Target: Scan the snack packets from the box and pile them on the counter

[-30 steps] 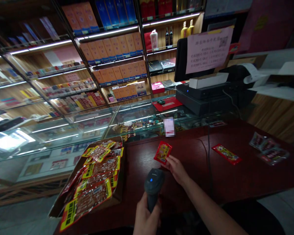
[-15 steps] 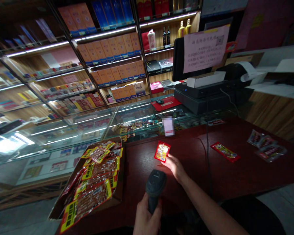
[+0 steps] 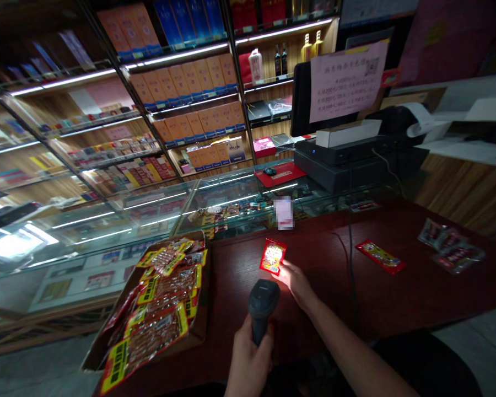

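Note:
My left hand (image 3: 250, 347) is wrapped round the handle of a dark barcode scanner (image 3: 263, 298). The scanner's head points away from me, and its light falls on a red and yellow snack packet (image 3: 272, 256). That packet is pinched by its lower right corner in my right hand (image 3: 294, 282), tilted up over the dark red tabletop (image 3: 235, 275). Another red and yellow packet (image 3: 381, 256) lies flat to the right of my right hand. To the left of the scanner stands a cardboard box (image 3: 202, 325) full of sausage-like snack packs (image 3: 159, 295).
Clear plastic packets (image 3: 452, 245) lie at the right. A black cable (image 3: 349, 259) crosses the tabletop. Behind it are a glass display counter (image 3: 227, 193), a mouse on a red mat (image 3: 287, 175), a monitor with a paper sign (image 3: 347, 82), and shelves of boxes (image 3: 186, 82).
The barcode scanner in my left hand has moved slightly up and forward, closer to the packet. My right hand and its packet have barely shifted.

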Action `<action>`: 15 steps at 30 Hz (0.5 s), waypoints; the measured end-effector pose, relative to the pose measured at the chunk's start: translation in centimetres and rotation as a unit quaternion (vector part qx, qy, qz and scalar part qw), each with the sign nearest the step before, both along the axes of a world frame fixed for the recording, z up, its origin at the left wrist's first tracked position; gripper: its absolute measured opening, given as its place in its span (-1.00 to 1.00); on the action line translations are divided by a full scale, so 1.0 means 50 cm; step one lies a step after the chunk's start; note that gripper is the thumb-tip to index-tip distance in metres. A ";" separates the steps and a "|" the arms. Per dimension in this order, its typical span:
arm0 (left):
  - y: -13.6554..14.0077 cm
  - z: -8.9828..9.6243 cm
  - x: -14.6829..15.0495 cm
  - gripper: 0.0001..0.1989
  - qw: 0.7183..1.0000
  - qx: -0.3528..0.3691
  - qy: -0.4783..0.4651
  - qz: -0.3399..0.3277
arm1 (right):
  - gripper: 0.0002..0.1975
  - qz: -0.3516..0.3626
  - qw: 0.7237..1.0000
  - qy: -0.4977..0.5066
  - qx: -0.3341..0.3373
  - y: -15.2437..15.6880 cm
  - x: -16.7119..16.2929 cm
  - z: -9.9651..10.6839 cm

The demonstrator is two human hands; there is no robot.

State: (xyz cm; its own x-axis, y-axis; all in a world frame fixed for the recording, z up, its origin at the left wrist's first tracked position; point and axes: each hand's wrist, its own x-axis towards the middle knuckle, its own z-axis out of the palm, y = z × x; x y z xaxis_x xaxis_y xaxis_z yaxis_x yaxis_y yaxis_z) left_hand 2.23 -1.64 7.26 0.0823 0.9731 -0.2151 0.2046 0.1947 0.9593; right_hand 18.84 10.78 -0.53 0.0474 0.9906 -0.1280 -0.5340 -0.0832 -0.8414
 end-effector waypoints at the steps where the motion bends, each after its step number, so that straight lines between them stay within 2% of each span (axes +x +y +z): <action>1: 0.003 -0.002 0.002 -0.69 1.000 -0.003 -0.002 0.001 | -0.72 0.002 1.000 0.003 -0.004 0.001 0.000 0.000; 15: 0.033 -0.005 0.019 -0.60 1.000 -0.012 -0.016 0.017 | -0.72 0.026 0.999 0.016 -0.011 -0.005 -0.001 0.007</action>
State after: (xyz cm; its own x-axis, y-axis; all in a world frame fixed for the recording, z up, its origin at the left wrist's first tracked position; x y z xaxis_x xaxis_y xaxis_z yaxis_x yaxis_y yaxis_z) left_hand 3.15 0.02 7.01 0.0555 0.9699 -0.2370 0.1668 0.2250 0.9600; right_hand 18.78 10.51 -0.17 -0.0084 0.9885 -0.1509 -0.5554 -0.1301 -0.8213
